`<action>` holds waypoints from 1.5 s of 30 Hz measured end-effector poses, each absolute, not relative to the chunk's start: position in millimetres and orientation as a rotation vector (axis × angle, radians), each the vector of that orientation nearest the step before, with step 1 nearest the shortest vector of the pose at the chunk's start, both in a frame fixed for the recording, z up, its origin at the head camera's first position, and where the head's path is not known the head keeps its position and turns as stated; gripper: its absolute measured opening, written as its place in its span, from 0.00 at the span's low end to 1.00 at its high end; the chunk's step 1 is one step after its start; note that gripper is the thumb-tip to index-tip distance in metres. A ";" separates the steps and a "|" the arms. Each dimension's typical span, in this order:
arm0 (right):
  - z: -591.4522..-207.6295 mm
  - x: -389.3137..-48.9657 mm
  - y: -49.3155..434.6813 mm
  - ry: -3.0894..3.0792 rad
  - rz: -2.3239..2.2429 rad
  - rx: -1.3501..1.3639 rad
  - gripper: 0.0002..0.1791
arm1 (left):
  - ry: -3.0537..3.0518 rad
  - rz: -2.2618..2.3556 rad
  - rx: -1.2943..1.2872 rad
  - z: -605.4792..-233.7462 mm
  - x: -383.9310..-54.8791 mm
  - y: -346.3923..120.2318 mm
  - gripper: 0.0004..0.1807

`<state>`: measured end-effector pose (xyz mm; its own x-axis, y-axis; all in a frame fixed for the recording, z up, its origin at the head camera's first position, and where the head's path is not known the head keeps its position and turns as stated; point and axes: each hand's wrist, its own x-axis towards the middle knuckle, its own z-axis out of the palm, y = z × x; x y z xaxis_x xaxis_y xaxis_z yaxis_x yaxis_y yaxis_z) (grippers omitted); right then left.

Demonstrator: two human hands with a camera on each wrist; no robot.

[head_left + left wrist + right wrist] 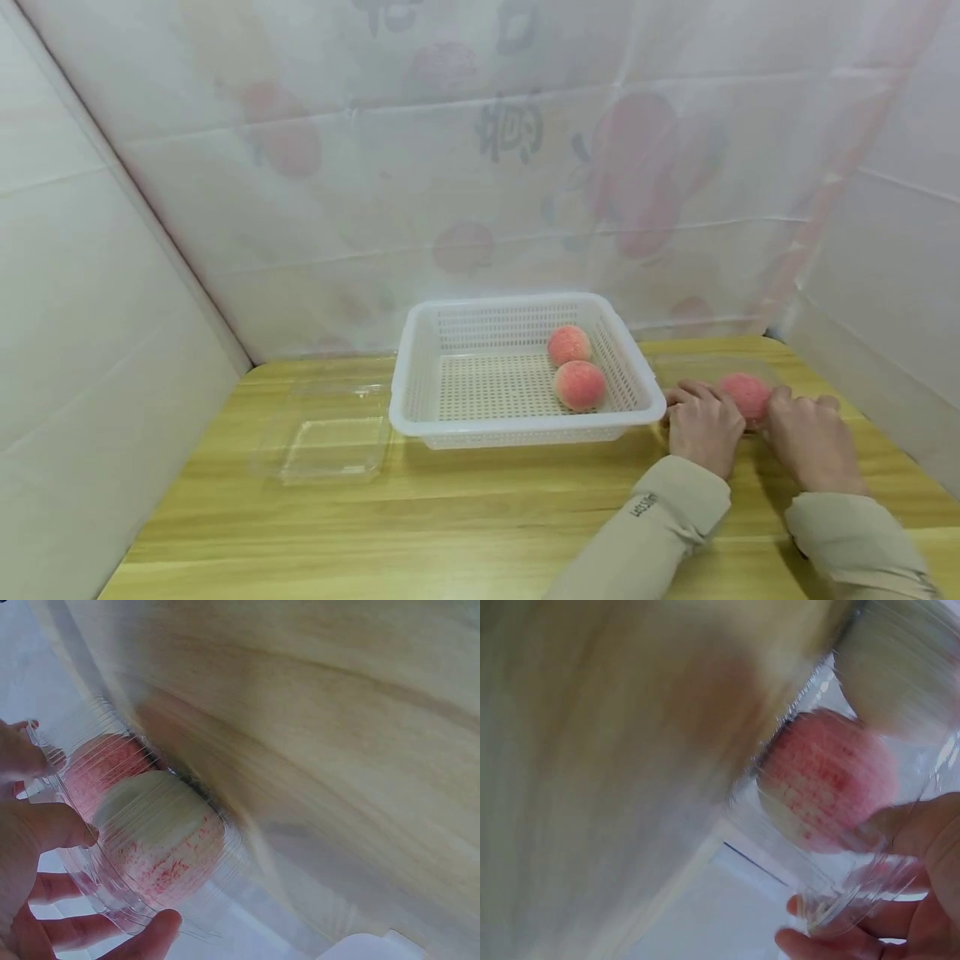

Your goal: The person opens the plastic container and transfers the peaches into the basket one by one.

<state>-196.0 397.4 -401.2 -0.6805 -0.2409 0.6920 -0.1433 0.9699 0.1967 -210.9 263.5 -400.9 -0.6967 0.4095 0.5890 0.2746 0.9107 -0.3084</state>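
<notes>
At the table's right end, both hands hold a clear plastic box [127, 900] from its two sides. My left hand [707, 427] grips the near-left edge, with its thumb [64, 827] on the rim and its fingers curled beneath. The right hand [813, 442] pinches the opposite side, thumb [900, 829] at the rim and fingers under the corner. Inside the box are two peaches, a pale one with red flecks [161, 836] and a redder one [829, 780] beside it. In the head view one pink peach [745, 397] shows between the hands; the other is hidden.
A white perforated basket [525, 427] stands at the table's middle back, with two peaches, one farther back [568, 345] and one nearer [580, 385], at its right side. Left of it sits an open clear plastic box [333, 450]. Whitish sheeting [375, 183] encloses the back and sides.
</notes>
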 end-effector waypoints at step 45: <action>-402.7 -199.2 396.7 -2.417 -0.139 0.352 0.11 | -2.637 0.388 -0.553 -396.4 -201.1 270.1 0.22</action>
<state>-199.2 396.7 -402.7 -0.7311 -0.2878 0.6186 -0.2150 0.9577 0.1914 -201.1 270.1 -396.4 -0.8345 0.4345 0.3389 0.3184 0.8821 -0.3471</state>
